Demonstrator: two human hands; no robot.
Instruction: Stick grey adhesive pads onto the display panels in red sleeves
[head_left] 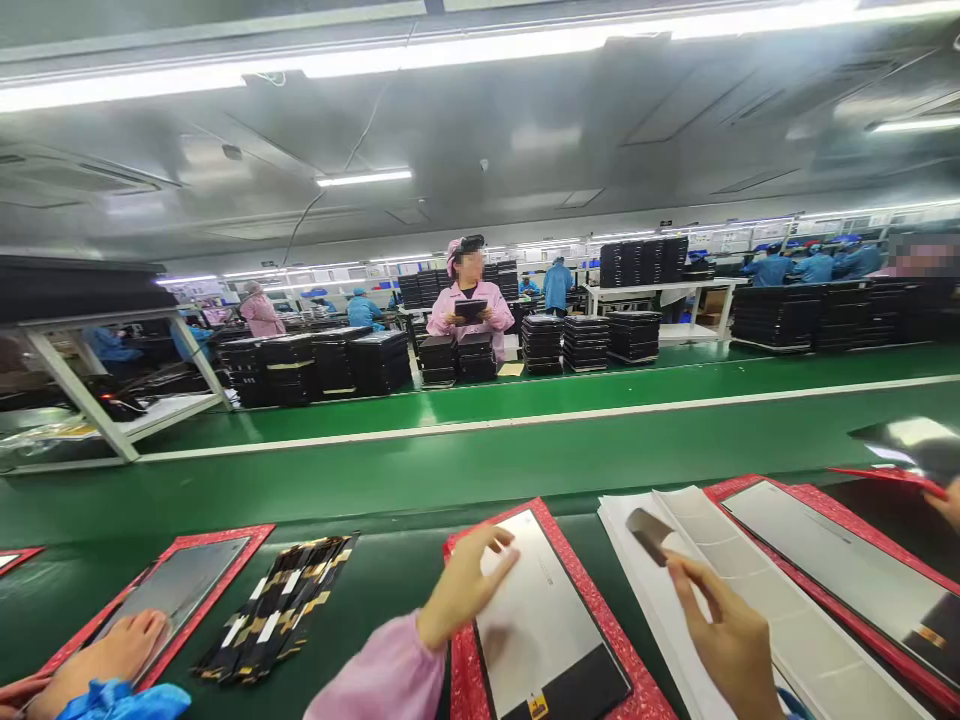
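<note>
My left hand (469,580), in a pink sleeve, hovers over the upper left of a flat screen panel (551,600); its fingers are apart and hold nothing. That panel has a pale grey back, a black strip and a small yellow label at its near end, and lies on a red foam sheet (637,680). To the right, my right hand (724,630) pinches a small dark rectangular film piece (649,534) between thumb and fingers. It is held above white sheets (637,590) with pale strips on them.
Left of me lies a pile of black and gold flex cables (277,610). A co-worker's hand (124,650) rests on another panel (195,580). At right are a further panel (832,560) and another person's hand (951,505). Black stacks (382,362) stand across the green bench (360,475).
</note>
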